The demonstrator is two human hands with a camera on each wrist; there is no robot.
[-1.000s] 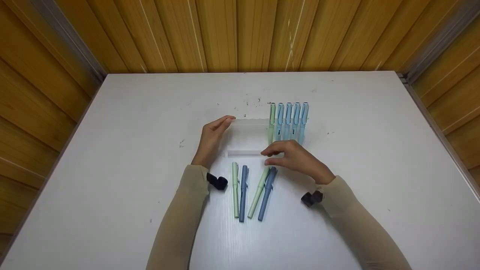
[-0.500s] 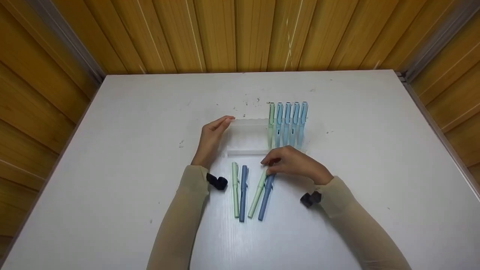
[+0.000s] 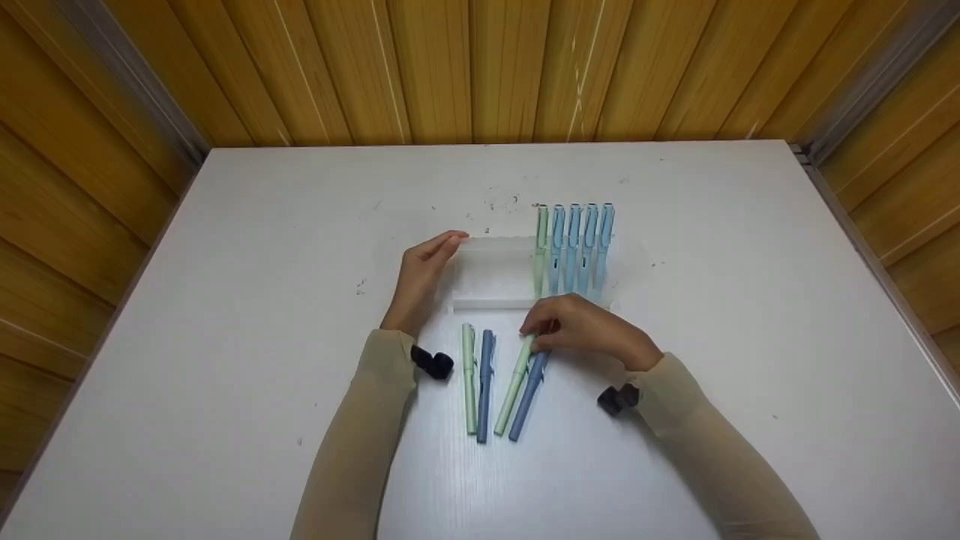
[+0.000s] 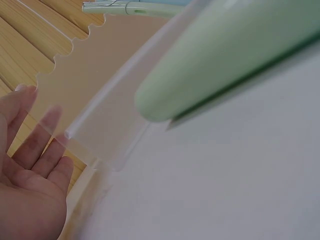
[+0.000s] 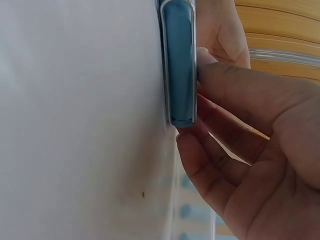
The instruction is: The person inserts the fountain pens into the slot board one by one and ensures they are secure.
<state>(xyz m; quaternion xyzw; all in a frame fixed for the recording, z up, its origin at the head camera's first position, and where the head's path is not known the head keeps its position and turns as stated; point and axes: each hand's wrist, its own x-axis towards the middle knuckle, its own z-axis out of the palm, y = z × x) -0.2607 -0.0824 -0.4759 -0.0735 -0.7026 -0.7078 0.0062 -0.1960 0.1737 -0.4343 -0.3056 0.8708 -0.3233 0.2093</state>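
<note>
A clear pen rack [image 3: 495, 274] with a notched top edge stands mid-table. My left hand [image 3: 429, 274] holds its left end; in the left wrist view, thumb and fingers [image 4: 37, 145] lie on either side of the corner. My right hand [image 3: 581, 326] pinches the top of a light green pen [image 3: 514, 390], while a dark blue pen [image 3: 527, 397] lies right against its side. In the right wrist view the blue pen's clip [image 5: 180, 65] covers the fingertips, and the green pen is hidden. Another light green pen [image 3: 469, 382] and dark blue pen [image 3: 485, 386] lie left of these.
Several light blue pens [image 3: 574, 244] and one light green pen [image 3: 541, 240] stand in the rack's right half. The white table [image 3: 240, 315] meets wood-patterned walls [image 3: 510, 75] at the back and sides. Each wrist carries a small black camera [image 3: 433, 363].
My right hand has come down from the rack's front edge to the right pair of pens, and its fingers have closed in. The right blue pen has shifted slightly left. My left hand stays put.
</note>
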